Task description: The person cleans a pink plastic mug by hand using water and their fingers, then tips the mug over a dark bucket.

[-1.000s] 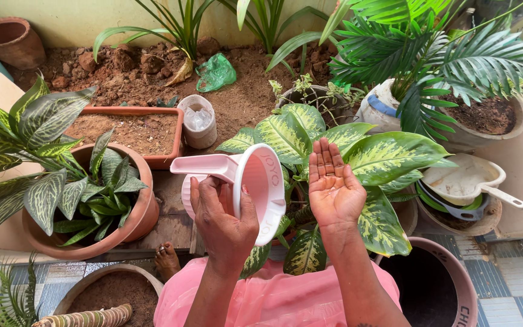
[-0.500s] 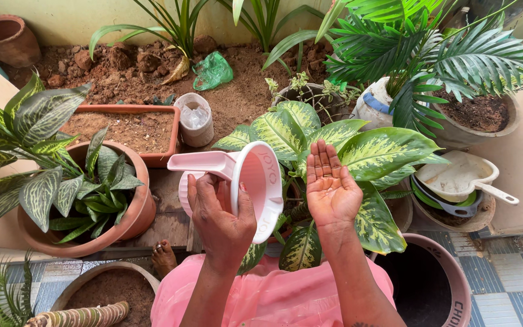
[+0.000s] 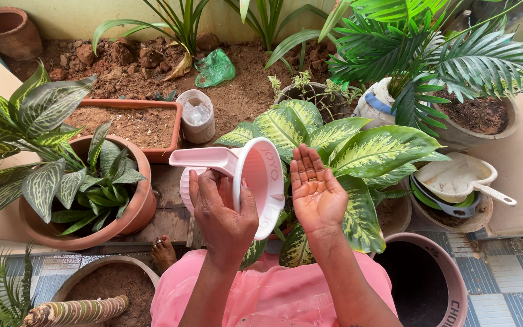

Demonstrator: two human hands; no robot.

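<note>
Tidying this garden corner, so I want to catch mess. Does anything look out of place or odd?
A crumpled green plastic bag lies on the bare soil bed, litter among plants. The left hand holds the pink mug tipped on its side toward the cupped right hand.

We see a pale pink plastic mug (image 3: 255,181) under our left-hand fingers (image 3: 213,188), and yellow-speckled green leaves (image 3: 382,151) beyond our right-hand fingertips (image 3: 305,158), over terracotta pots (image 3: 134,206).

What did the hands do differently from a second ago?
The right hand, open with palm up, slid left, closer to the tilted pink mug. The left hand kept its grip on the mug, which stayed tipped over the yellow-green leafy plant. Nothing was picked up or let go.
</note>
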